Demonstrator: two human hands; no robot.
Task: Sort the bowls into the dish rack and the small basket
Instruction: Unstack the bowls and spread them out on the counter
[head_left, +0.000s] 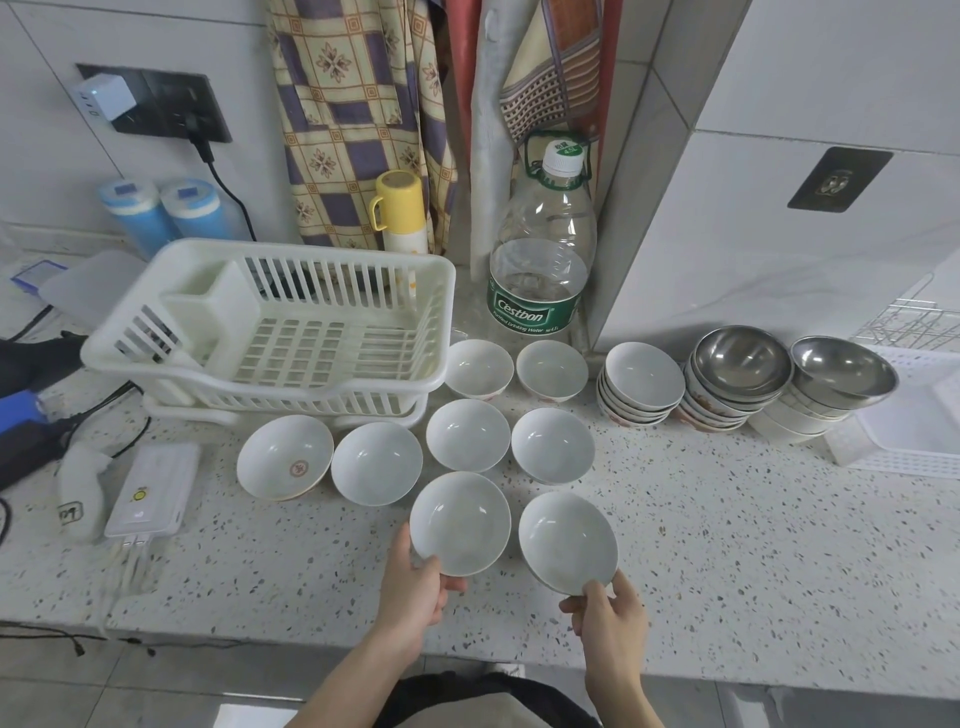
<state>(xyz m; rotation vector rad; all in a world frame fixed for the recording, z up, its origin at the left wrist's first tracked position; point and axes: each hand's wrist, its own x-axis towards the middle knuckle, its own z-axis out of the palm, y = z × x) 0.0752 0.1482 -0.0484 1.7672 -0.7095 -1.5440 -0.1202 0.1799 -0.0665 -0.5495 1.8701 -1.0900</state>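
we pinch a white bowl (460, 522) rim with our left hand (415, 592), another white bowl (568, 543) with our right hand (610, 616), both tilted off the counter (727, 545), likely headed for the empty dish rack (280, 327).

This is a home kitchen, lived-in and a bit cramped. A speckled stone countertop (727, 545) runs along white tiled walls, with a white plastic dish rack (280, 332) on it and white ceramic bowls (467, 436) spread in front. Stacked bowls topped by steel bowls (740, 364) sit to the right. A large Cestbon water bottle (540, 249), a yellow thermos (401, 213) and patterned cloths (343, 104) hanging behind complete the domestic look.
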